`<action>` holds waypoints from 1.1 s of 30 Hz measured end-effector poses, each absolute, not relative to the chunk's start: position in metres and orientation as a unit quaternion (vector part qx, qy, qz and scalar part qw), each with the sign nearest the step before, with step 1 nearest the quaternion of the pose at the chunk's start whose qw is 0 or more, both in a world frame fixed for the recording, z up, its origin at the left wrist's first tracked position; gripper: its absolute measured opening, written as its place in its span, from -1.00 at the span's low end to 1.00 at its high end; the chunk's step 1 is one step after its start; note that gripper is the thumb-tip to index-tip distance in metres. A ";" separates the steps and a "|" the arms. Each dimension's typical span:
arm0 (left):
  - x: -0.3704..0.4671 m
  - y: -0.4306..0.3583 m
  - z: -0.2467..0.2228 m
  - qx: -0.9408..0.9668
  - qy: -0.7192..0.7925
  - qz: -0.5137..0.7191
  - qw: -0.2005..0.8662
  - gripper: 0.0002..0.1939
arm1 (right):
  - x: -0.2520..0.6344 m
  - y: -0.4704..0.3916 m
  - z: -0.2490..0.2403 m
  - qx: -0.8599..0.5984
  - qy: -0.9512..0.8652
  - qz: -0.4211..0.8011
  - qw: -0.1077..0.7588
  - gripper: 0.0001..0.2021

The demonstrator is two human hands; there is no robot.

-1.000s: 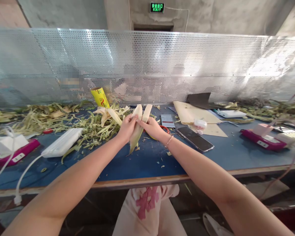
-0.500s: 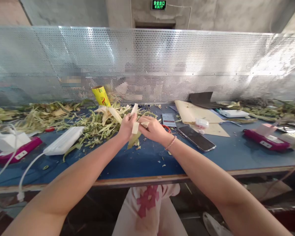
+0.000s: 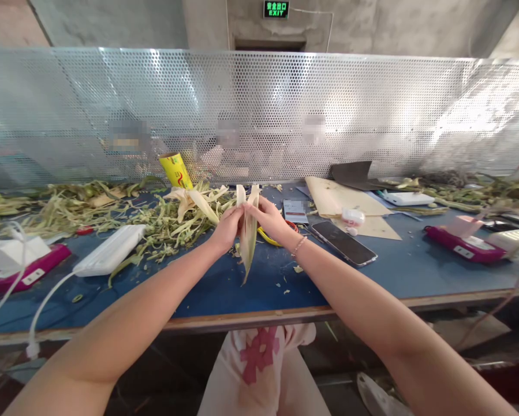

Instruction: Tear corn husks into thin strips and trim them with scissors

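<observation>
Above the blue table, both hands meet over a pale corn husk [image 3: 248, 248], whose pointed green-tinged end hangs down toward me. My left hand [image 3: 228, 228] pinches it from the left side. On the right, my right hand [image 3: 268, 216] grips it with the thumb near the left fingers. Two pale upper ends stick up past the fingertips. Just left of the hands lies a heap of shredded husk strips [image 3: 168, 222]. Partly hidden under the right hand are yellow-handled scissors [image 3: 268, 238].
A yellow tube [image 3: 175, 170] stands behind the heap. Power strips [image 3: 465, 244] and a white adapter [image 3: 109, 249] lie to the sides. Right of the hands are a phone [image 3: 344, 242], an earbud case [image 3: 353, 216] and tan paper [image 3: 346, 196]. A perforated metal screen [image 3: 268, 115] closes off the back.
The husk has turned so its tip now hangs toward me and two ends point up. My hands have come closer together, and the yellow scissor handle has come into view.
</observation>
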State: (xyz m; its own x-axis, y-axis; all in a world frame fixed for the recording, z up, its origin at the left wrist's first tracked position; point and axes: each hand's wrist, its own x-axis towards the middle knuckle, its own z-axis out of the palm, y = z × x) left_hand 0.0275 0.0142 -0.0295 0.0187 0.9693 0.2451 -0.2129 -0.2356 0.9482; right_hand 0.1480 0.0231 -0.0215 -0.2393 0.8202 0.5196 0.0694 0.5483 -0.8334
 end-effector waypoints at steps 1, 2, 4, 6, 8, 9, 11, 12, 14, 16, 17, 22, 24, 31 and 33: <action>0.027 0.014 -0.030 0.513 0.369 0.593 0.498 -0.79 | 0.148 0.024 -0.022 -0.310 -0.702 0.354 0.535 -0.68; 0.027 0.014 -0.030 0.515 0.370 0.592 0.497 -0.79 | 0.148 0.024 -0.023 -0.307 -0.700 0.349 0.542 -0.69; 0.026 0.013 -0.029 0.526 0.380 0.585 0.487 -0.77 | 0.148 0.024 -0.023 -0.310 -0.696 0.343 0.549 -0.71; 0.025 0.013 -0.028 0.540 0.398 0.572 0.471 -0.73 | 0.148 0.023 -0.023 -0.317 -0.689 0.351 0.549 -0.73; 0.025 0.012 -0.027 0.557 0.413 0.559 0.455 -0.70 | 0.149 0.023 -0.022 -0.321 -0.685 0.353 0.550 -0.74; 0.025 0.011 -0.026 0.563 0.420 0.553 0.448 -0.70 | 0.149 0.023 -0.021 -0.324 -0.686 0.347 0.552 -0.75; 0.025 0.009 -0.025 0.570 0.431 0.541 0.443 -0.71 | 0.149 0.024 -0.020 -0.337 -0.690 0.323 0.553 -0.78; 0.026 0.008 -0.024 0.570 0.435 0.538 0.443 -0.72 | 0.149 0.025 -0.020 -0.346 -0.691 0.312 0.553 -0.81; 0.026 0.007 -0.022 0.568 0.438 0.537 0.445 -0.74 | 0.149 0.026 -0.019 -0.356 -0.695 0.303 0.546 -0.84; 0.026 0.006 -0.020 0.568 0.436 0.545 0.437 -0.74 | 0.150 0.026 -0.019 -0.362 -0.700 0.303 0.535 -0.85; 0.026 0.006 -0.020 0.567 0.437 0.552 0.428 -0.74 | 0.150 0.026 -0.019 -0.366 -0.705 0.299 0.528 -0.85; 0.028 0.005 -0.018 0.523 0.432 0.592 0.435 -0.74 | 0.149 0.022 -0.019 -0.357 -0.731 0.254 0.523 -0.86; 0.031 0.004 -0.016 0.489 0.412 0.611 0.467 -0.77 | 0.149 0.020 -0.019 -0.345 -0.742 0.232 0.526 -0.87; 0.032 0.001 -0.014 0.486 0.398 0.625 0.464 -0.83 | 0.152 0.012 -0.015 -0.342 -0.785 0.128 0.501 -0.83; 0.028 0.001 -0.015 0.533 0.408 0.603 0.430 -0.76 | 0.153 0.012 -0.014 -0.349 -0.776 0.151 0.503 -0.84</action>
